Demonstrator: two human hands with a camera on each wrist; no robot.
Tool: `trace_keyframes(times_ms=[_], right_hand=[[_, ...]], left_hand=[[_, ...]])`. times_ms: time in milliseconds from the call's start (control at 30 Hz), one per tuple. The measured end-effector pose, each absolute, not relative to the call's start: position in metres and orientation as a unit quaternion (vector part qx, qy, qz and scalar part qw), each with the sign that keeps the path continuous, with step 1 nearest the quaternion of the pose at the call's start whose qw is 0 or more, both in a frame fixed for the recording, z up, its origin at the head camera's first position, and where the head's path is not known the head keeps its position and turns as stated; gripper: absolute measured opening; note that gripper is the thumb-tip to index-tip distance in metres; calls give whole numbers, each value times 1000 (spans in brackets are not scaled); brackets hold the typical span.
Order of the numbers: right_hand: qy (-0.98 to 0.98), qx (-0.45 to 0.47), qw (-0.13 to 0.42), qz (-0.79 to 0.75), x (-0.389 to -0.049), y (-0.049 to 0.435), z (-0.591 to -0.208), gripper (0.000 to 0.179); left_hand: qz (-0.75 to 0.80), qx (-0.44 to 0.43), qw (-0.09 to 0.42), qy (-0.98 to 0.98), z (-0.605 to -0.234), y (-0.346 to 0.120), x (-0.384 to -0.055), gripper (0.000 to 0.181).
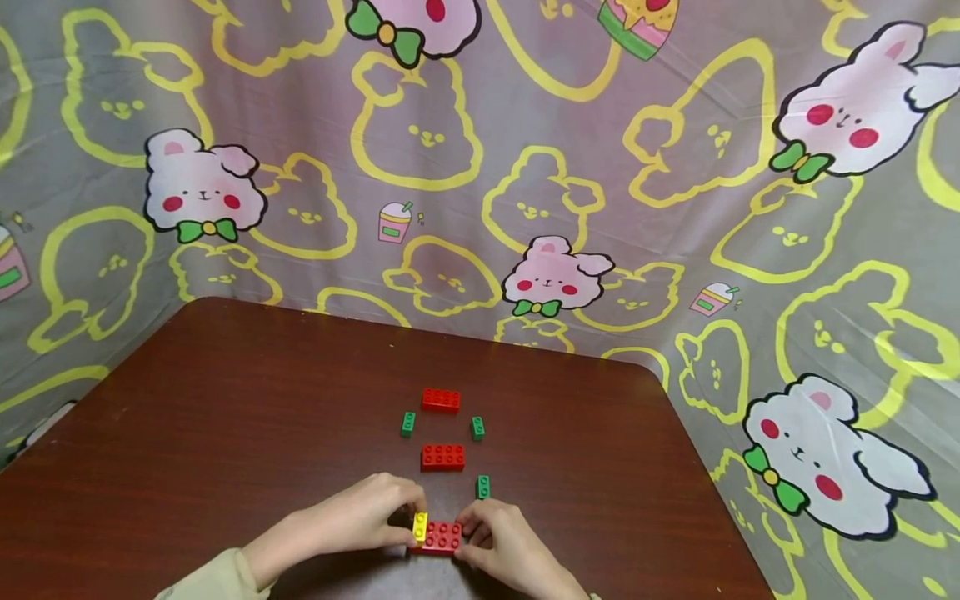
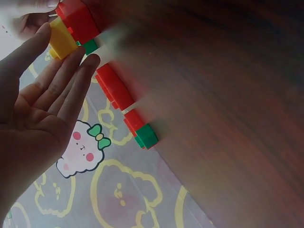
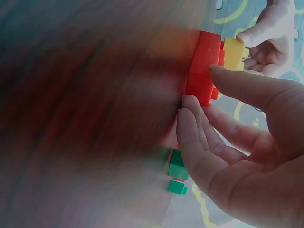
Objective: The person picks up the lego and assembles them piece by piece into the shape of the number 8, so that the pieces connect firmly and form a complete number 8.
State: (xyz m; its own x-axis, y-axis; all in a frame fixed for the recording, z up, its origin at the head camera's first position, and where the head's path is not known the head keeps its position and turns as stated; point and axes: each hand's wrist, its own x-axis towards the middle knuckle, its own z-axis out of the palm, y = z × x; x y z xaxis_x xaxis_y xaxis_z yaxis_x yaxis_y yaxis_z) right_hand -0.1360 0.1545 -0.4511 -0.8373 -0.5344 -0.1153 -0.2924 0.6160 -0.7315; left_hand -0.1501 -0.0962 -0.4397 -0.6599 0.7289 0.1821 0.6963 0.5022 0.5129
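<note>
A small yellow toy brick (image 1: 420, 527) sits over the left end of a red toy brick (image 1: 445, 542) near the table's front edge. My left hand (image 1: 367, 515) pinches the yellow brick between thumb and fingertips, as the left wrist view also shows the yellow brick (image 2: 62, 39). At the other end, my right hand (image 1: 508, 542) holds the red brick (image 3: 202, 66), thumb on one side and fingers on the other. Studs show on top of both bricks. Whether the yellow brick is pressed fully down, I cannot tell.
Beyond the hands lie two more red bricks, a nearer one (image 1: 443, 460) and a farther one (image 1: 441, 402). Small green bricks stand at left (image 1: 407, 424), at right (image 1: 477, 428) and closer to my right hand (image 1: 483, 487). A patterned curtain (image 1: 300, 108) borders the brown table (image 1: 225, 417).
</note>
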Motion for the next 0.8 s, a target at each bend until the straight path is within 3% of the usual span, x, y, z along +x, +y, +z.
trace_keyframes(times_ms=[800], right_hand=[[888, -233, 163, -361, -135, 154, -449, 20]], left_hand=[[328, 396, 62, 856, -441, -98, -151, 14]])
